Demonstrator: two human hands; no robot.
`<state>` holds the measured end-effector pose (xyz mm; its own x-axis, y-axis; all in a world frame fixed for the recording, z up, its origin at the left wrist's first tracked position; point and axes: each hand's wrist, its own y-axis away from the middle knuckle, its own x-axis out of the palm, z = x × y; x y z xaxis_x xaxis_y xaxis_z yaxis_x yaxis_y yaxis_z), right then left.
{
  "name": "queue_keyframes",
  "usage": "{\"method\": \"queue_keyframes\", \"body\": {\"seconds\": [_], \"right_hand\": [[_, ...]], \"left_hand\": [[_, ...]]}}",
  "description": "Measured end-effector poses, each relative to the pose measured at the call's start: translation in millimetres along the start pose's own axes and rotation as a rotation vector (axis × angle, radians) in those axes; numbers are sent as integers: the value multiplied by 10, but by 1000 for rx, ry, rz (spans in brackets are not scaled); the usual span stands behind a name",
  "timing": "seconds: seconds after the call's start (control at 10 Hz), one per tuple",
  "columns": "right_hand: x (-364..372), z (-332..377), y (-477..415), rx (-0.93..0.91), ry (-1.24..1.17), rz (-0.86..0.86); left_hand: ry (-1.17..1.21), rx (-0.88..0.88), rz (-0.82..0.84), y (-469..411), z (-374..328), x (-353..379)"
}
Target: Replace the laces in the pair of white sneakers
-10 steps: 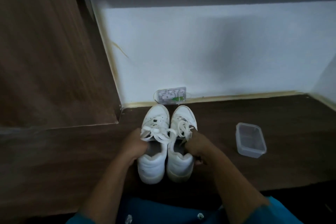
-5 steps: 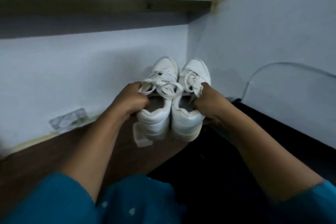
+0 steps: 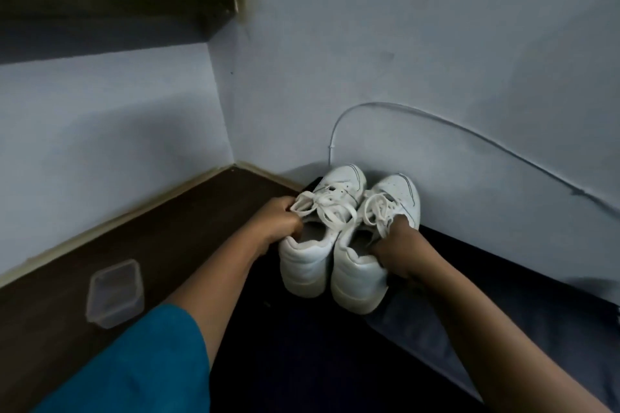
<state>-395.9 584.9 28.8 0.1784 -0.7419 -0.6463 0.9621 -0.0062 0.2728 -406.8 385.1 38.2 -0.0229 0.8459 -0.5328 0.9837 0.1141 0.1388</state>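
The pair of white sneakers sits side by side, heels toward the person, toes aimed at 12 o'clock and close to the wall (image 3: 436, 43). The left sneaker (image 3: 303, 265) is gripped at its collar by the left hand (image 3: 280, 223), fingers curled in beside the loose laces (image 3: 330, 209). The right hand (image 3: 401, 253) is hooked into the opening of the right sneaker (image 3: 360, 282), fingers curled round the collar. The old laces are still threaded and tied on both. The shoes are over a dark cloth surface (image 3: 302, 362); whether the soles touch it I cannot tell.

At 1 o'clock a thin cable (image 3: 432, 119) loops along the wall just above the toes. At 8 o'clock, well apart, a clear plastic container (image 3: 114, 293) stands on the brown table (image 3: 174, 231), partly edged by the teal sleeve (image 3: 151, 362). Up at 10 o'clock a dark shelf (image 3: 100, 13) juts from the wall.

A second ago the pair stood on the table against the other wall, with the container at their 3 o'clock. Half a second ago they were up in the air before the corner. Now they have swung across and down to the dark cloth, and both hands keep the same grip.
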Motion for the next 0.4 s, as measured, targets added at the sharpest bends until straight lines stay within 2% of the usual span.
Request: {"method": "queue_keyframes", "body": {"seconds": [0.2,0.3,0.4], "right_hand": [[-4,-65,-124,77,-39,84],[-66,15,-37,46,179,12],[-77,368,212,-222,369,-225]], "left_hand": [[159,-63,25,-43,-3,126],[222,-16,35,74,-83,89],[0,28,-80,207,-157,-123]]}}
